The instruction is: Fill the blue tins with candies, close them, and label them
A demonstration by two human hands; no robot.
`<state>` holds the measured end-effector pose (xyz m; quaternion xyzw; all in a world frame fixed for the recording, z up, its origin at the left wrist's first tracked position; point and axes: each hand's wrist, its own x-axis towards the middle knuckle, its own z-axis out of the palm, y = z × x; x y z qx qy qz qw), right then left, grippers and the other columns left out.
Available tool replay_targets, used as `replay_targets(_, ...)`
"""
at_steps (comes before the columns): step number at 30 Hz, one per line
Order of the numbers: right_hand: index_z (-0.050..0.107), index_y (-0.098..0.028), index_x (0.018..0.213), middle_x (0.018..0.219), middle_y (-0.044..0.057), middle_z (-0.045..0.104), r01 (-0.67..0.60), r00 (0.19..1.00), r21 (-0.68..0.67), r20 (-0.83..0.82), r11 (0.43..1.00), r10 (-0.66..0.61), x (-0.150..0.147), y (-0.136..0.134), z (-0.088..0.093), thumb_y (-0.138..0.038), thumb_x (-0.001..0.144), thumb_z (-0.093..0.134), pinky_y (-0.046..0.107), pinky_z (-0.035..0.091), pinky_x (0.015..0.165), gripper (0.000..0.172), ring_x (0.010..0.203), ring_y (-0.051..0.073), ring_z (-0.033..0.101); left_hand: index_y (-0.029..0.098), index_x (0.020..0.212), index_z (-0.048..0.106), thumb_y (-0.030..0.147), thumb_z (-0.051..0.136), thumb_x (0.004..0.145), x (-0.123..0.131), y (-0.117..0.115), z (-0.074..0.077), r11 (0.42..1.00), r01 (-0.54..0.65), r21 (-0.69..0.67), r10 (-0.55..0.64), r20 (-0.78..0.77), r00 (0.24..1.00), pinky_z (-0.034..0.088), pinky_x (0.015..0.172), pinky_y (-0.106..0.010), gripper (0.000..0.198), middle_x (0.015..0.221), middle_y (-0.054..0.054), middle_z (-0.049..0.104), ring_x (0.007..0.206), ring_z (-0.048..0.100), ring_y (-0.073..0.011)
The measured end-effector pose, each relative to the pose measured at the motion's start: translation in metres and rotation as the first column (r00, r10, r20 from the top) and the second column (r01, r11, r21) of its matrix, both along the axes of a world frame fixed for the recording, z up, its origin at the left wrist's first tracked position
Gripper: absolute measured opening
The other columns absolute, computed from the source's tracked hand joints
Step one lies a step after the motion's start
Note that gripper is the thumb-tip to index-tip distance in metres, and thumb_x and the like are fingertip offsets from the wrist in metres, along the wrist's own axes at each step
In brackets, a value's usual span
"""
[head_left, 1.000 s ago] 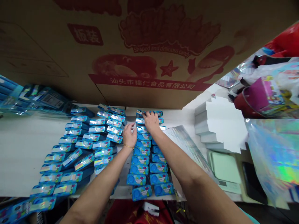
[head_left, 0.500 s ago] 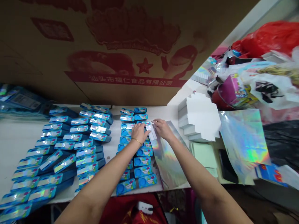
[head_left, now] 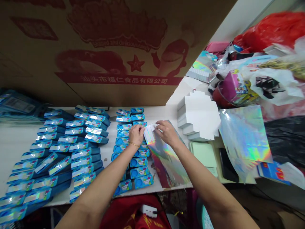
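Observation:
A small white and shiny piece [head_left: 149, 134] lies between my two hands, over the top end of a holographic sheet [head_left: 170, 163]. My left hand [head_left: 136, 135] has its fingers pressed together at the piece's left edge, above the middle blue boxes [head_left: 138, 162]. At its upper right corner, my right hand [head_left: 165, 131] pinches what looks like a white strip. Blue boxes stand in two columns under and around my left hand, some hidden by the forearm.
Many more blue boxes [head_left: 78, 154] stand at the left. A large carton [head_left: 114, 92] walls off the back. At the right are stacked white cards [head_left: 202, 114], green pads [head_left: 203, 154], a black phone-like object [head_left: 228, 165] and a holographic sheet [head_left: 245, 136].
The view has shifted slightly, so the scene sits further left. The piece between my hands shows more of its shiny face, and my hands are a little further apart.

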<state>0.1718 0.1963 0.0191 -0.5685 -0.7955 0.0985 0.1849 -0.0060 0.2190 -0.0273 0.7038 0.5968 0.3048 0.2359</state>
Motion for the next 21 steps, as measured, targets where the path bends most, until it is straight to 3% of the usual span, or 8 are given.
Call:
replay_targets(4,0.062,-0.019,0.076,0.09,0.006,0.06,0.049,0.998,-0.073,0.039,0.996,-0.047,-0.006,-0.006,0.063,-0.017,0.078,0.046,0.03,0.04,0.076,0.016,0.084,0.018,0.052,0.02,0.071,0.058,0.028,0.05,0.077,-0.007,0.0,0.002,0.999,0.027,-0.027,-0.028,-0.05,0.998,0.038,0.08,-0.036,0.013,0.079,-0.005,0.058,0.084,0.052,-0.0204)
replay_targets(7,0.06,-0.02,0.071,0.079,0.002,0.059,0.145,0.972,-0.157,-0.162,0.977,-0.17,-0.021,-0.006,0.083,-0.019,0.074,0.047,0.025,0.04,0.064,0.013,0.07,0.014,0.053,0.019,0.089,0.061,0.032,0.05,0.078,-0.018,-0.006,0.012,0.999,-0.004,-0.049,0.013,0.204,0.979,0.039,0.086,-0.036,0.021,0.101,-0.008,0.058,0.098,0.05,-0.0205)
replay_targets(10,0.057,-0.018,0.061,0.061,-0.002,0.056,0.179,0.862,-0.374,-0.386,0.91,-0.328,-0.041,0.0,0.072,-0.021,0.069,0.05,0.023,0.037,0.054,0.011,0.055,0.01,0.05,0.018,0.103,0.058,0.041,0.036,0.084,-0.034,-0.02,0.026,0.973,0.034,-0.229,0.116,0.609,0.784,0.043,0.083,-0.033,0.037,0.106,-0.008,0.059,0.097,0.054,-0.017)
replay_targets(13,0.057,-0.017,0.06,0.052,-0.004,0.053,0.124,0.652,-0.568,-0.571,0.813,-0.499,-0.066,0.006,0.045,-0.027,0.066,0.053,0.022,0.033,0.046,0.012,0.048,0.009,0.048,0.016,0.106,0.057,0.044,0.046,0.079,-0.052,-0.031,0.034,0.917,0.082,-0.391,0.279,0.775,0.567,0.046,0.074,-0.029,0.041,0.097,-0.007,0.063,0.084,0.059,-0.0143)
replay_targets(15,0.056,-0.016,0.061,0.05,-0.004,0.051,0.071,0.521,-0.646,-0.625,0.76,-0.581,-0.085,0.009,0.029,-0.032,0.063,0.056,0.021,0.031,0.043,0.015,0.044,0.009,0.046,0.014,0.101,0.059,0.039,0.062,0.067,-0.065,-0.032,0.033,0.891,0.009,-0.453,0.378,0.755,0.536,0.047,0.068,-0.026,0.042,0.086,-0.005,0.064,0.074,0.059,-0.0124)
replay_targets(17,0.058,-0.016,0.061,0.049,-0.004,0.051,0.067,0.469,-0.677,-0.627,0.733,-0.622,-0.105,0.011,0.014,-0.035,0.061,0.059,0.021,0.032,0.043,0.019,0.044,0.009,0.045,0.012,0.093,0.06,0.033,0.068,0.059,-0.082,-0.027,0.028,0.871,-0.086,-0.485,0.451,0.715,0.534,0.046,0.063,-0.024,0.041,0.073,-0.002,0.062,0.064,0.057,-0.0102)
replay_targets(19,0.06,-0.016,0.062,0.052,-0.003,0.055,0.135,0.495,-0.636,-0.621,0.76,-0.608,-0.126,0.015,0.002,-0.037,0.062,0.058,0.022,0.035,0.048,0.02,0.049,0.01,0.049,0.012,0.089,0.06,0.032,0.068,0.057,-0.101,-0.017,0.021,0.869,-0.14,-0.475,0.467,0.692,0.55,0.046,0.061,-0.025,0.038,0.066,0.0,0.06,0.059,0.055,-0.0094)
replay_targets(21,0.063,-0.017,0.063,0.059,0.0,0.06,0.234,0.584,-0.54,-0.587,0.809,-0.561,-0.145,0.019,-0.008,-0.037,0.066,0.056,0.023,0.038,0.055,0.022,0.057,0.013,0.053,0.013,0.089,0.059,0.029,0.067,0.057,-0.119,-0.004,0.011,0.884,-0.182,-0.43,0.445,0.658,0.608,0.046,0.062,-0.025,0.037,0.066,0.0,0.059,0.059,0.056,-0.0101)
